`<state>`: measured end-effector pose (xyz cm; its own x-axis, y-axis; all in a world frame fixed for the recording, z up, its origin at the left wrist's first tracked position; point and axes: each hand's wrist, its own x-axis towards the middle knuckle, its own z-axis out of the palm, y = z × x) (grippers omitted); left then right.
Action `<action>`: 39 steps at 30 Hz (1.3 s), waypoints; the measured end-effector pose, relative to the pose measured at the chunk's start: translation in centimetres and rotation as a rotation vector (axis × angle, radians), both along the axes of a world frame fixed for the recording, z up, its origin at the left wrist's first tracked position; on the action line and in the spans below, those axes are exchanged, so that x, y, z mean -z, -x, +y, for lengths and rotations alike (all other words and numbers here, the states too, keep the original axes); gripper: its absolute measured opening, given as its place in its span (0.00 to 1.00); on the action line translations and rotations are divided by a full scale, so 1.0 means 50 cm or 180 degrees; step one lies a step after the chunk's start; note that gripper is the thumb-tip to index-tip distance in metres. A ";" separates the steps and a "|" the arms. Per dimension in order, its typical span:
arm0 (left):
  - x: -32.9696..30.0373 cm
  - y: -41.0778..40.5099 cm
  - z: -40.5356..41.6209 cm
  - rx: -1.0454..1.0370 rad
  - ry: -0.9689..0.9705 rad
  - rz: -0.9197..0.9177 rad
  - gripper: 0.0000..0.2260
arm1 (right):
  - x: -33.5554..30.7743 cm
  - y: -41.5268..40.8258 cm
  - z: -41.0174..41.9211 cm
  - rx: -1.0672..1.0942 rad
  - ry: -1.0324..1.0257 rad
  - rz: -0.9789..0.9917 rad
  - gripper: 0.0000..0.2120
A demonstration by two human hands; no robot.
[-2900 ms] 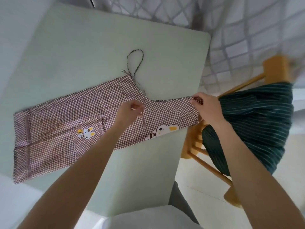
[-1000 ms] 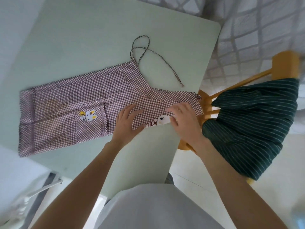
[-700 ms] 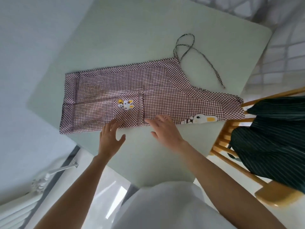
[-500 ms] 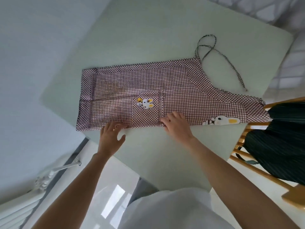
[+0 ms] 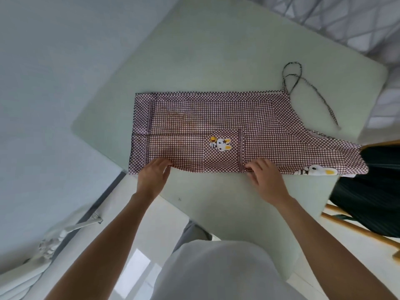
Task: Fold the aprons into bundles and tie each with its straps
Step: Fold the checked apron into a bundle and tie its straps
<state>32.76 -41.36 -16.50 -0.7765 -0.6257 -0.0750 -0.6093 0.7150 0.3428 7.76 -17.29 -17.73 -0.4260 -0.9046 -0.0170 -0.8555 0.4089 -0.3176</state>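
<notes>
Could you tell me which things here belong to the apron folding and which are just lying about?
Job: checked apron; its straps; left hand; right hand; striped apron.
Lying about: table; chair.

Both your bare hands are stretched forward, side by side, palms down.

Your left hand [image 5: 154, 172] sits at the end of a bare forearm that runs up from the lower left; its fingers point forward and bend at the tips over a cloth edge, thumb tucked toward the right. Your right hand [image 5: 265, 178] lies level with it, well apart, its forearm coming from the lower right. Its fingers curl inward toward the left hand, fingertips pinching the same edge, knuckles raised and wrist nearly straight.
</notes>
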 end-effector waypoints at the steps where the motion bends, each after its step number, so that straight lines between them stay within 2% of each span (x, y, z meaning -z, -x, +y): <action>1: -0.001 0.000 -0.003 0.0010 0.0014 0.0053 0.06 | -0.001 -0.008 0.000 -0.0018 -0.0145 0.0033 0.19; 3: -0.006 -0.004 -0.008 0.0051 0.0060 0.0159 0.05 | 0.000 -0.021 -0.011 -0.0122 -0.0360 0.0097 0.30; 4: -0.009 -0.008 -0.009 0.0082 0.0098 0.0189 0.04 | 0.001 -0.027 -0.020 -0.0163 -0.0374 0.0157 0.31; 8: -0.013 -0.026 -0.020 0.0153 0.0223 0.0286 0.05 | 0.003 -0.019 -0.053 -0.0169 -0.0014 0.0474 0.18; 14: 0.003 -0.050 -0.036 0.0168 0.0096 -0.0068 0.14 | 0.005 0.019 -0.037 -0.0008 0.0037 0.0623 0.16; 19: -0.021 -0.054 -0.041 -0.0066 0.0118 -0.0075 0.07 | -0.010 0.042 0.006 0.0286 -0.0097 0.0120 0.16; 22: -0.036 -0.053 -0.042 -0.0355 -0.0155 -0.0500 0.10 | -0.039 0.054 0.021 0.0189 -0.0317 -0.0272 0.13; 24: -0.051 -0.049 -0.050 -0.0503 -0.0214 -0.0485 0.11 | -0.068 0.076 0.014 0.0259 -0.0343 -0.0340 0.11; 31: -0.105 0.039 -0.172 -0.0765 0.0165 -0.0120 0.10 | -0.142 0.209 -0.100 0.0769 0.0262 -0.0609 0.06; 36: -0.075 0.126 -0.257 -0.0693 0.0089 -0.0368 0.11 | -0.101 0.282 -0.172 0.1222 -0.0118 -0.0850 0.11; 39: -0.042 0.149 -0.283 -0.0682 0.0021 -0.0499 0.11 | -0.077 0.293 -0.194 0.1376 -0.0354 -0.0787 0.12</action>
<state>25.30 -55.49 -14.42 -0.6055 -0.7754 -0.1794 -0.7923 0.5660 0.2281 -6.91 -27.01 -13.88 -0.7319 -0.6336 -0.2507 -0.5055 0.7516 -0.4238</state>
